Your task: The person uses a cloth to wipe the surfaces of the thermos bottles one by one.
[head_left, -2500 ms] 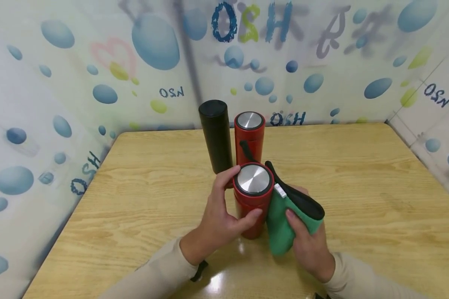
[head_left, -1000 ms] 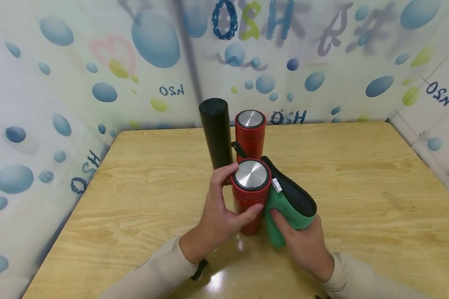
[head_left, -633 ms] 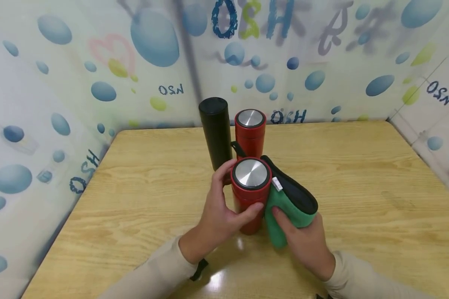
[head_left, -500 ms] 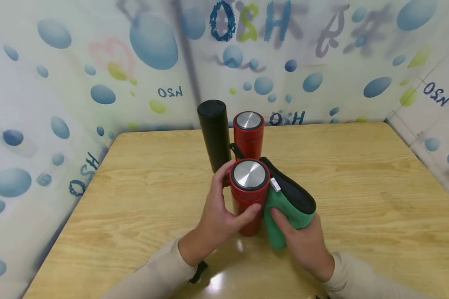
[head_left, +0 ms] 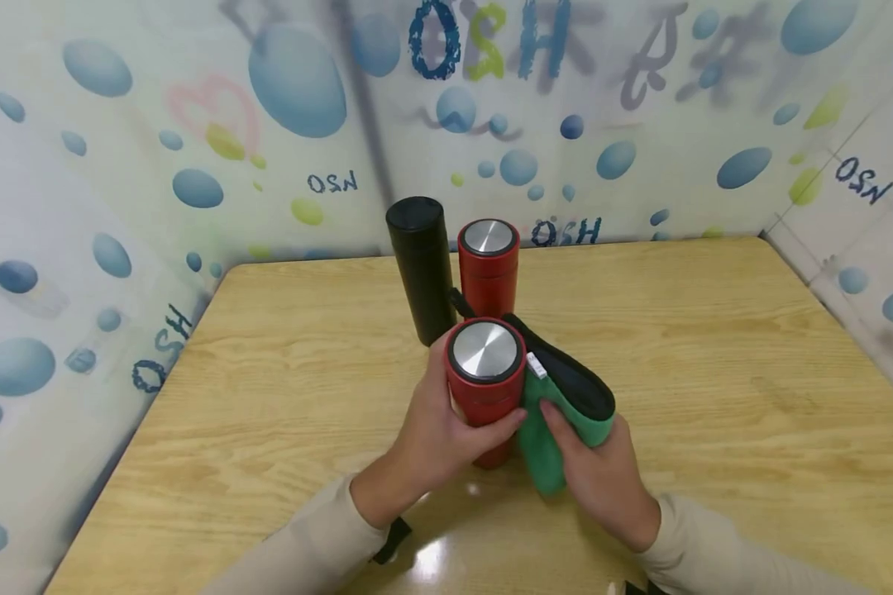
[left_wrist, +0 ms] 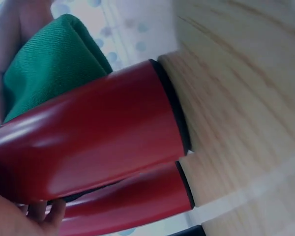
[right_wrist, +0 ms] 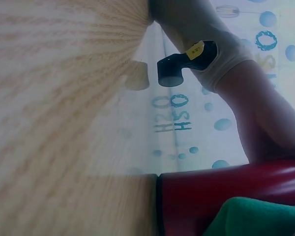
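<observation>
My left hand [head_left: 435, 417] grips a red thermos flask [head_left: 485, 397] with a brushed silver lid top, fingers round its far side and thumb across its front. In the left wrist view the flask's black base edge [left_wrist: 173, 105] is right at the tabletop. My right hand [head_left: 603, 471] holds a folded green cloth [head_left: 543, 442], black on its other side and with a white tag [head_left: 536, 365], against the flask's right side; the thumb lies on the green face. A black loop [head_left: 461, 303] shows behind the flask. Some fingers of both hands are hidden.
Just behind stand a second red flask [head_left: 489, 281] with a silver lid top and a tall black flask [head_left: 420, 268] to its left. All are on a wooden table [head_left: 305, 355], its back edge meeting a patterned wall sheet [head_left: 625, 198].
My left hand has wrapped further round the flask. The green cloth, in my right hand, has shifted left along the flask's side since the earliest frame. The flasks behind stay put; the view shifts slightly.
</observation>
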`<state>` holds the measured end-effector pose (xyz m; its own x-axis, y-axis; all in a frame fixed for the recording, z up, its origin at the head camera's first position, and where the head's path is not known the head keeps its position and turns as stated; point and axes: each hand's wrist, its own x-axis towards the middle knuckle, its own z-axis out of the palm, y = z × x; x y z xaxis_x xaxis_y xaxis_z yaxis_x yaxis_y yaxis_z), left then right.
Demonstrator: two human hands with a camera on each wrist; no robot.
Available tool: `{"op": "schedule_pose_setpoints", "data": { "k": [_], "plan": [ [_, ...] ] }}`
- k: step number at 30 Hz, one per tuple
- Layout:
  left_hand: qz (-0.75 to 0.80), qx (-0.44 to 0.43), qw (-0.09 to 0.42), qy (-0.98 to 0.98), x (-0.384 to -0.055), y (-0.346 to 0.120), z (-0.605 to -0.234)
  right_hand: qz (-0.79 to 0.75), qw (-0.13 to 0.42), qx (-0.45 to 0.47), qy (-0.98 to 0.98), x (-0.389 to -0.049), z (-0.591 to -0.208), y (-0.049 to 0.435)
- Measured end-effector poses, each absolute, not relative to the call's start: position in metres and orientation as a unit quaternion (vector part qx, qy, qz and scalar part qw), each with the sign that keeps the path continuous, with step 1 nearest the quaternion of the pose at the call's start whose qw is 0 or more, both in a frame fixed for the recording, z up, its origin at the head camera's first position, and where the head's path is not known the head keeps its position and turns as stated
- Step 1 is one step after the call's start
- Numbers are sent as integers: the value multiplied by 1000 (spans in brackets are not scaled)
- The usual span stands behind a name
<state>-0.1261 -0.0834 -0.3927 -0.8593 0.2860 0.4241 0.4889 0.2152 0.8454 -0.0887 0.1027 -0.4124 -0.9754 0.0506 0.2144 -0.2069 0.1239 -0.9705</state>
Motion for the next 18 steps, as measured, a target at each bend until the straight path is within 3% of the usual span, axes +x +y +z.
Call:
{"op": "schedule_pose_setpoints", "data": {
  "k": [9, 18],
  "plan": [
    [-379, -239, 156, -880, -125, -90, -380, 678, 45, -19, -734, -97, -409, 106],
    [-210, -226, 152, -939, -127, -94, -373, 684, 75, -30, -725, -98, -406, 110]
  ]
}}
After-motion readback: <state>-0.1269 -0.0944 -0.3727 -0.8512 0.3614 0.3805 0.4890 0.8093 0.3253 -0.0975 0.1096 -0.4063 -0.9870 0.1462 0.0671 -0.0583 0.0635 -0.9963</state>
